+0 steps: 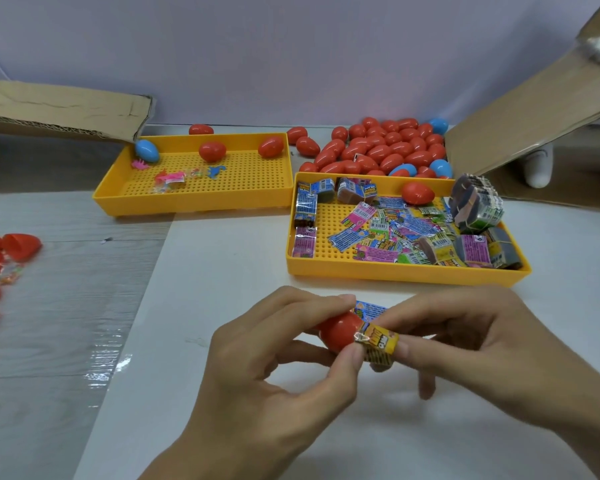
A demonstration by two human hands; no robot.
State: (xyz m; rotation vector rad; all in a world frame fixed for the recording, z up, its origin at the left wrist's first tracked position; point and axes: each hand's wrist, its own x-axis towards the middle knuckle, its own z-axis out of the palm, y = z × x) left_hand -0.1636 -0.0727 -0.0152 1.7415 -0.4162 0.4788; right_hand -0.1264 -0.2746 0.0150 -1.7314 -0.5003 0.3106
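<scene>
Your hands are close together over the near middle of the worktop [222, 271], just above its surface. Your left hand [274, 351] grips a red plastic egg [338, 332] between thumb and curled fingers. Your right hand [465, 341] pinches a folded yellow leaflet [378, 344], which is pressed against the right end of the egg. A blue printed strip shows just behind it. You cannot tell from here whether the leaflet is going into the egg or being wrapped onto it.

By the look of it, you are in the middle of one unit and early in the batch. The right yellow tray [395, 273] holds a heap of loose leaflets [388, 230] and several banded leaflet bundles [477, 202], so plenty of paper is waiting. Beyond it, at the far right, lies a large pile of red and blue eggs [388, 147] between the cardboard flaps [534, 116].

The left yellow tray [187, 206] carries only a few bagged small toys [170, 176] and three eggs along its far side. At the far left edge are opened red egg shells [21, 244] and some whole ones. Which of these are finished cannot be read.

What seems left for this egg is to seat the leaflet fully and then set the egg aside.
</scene>
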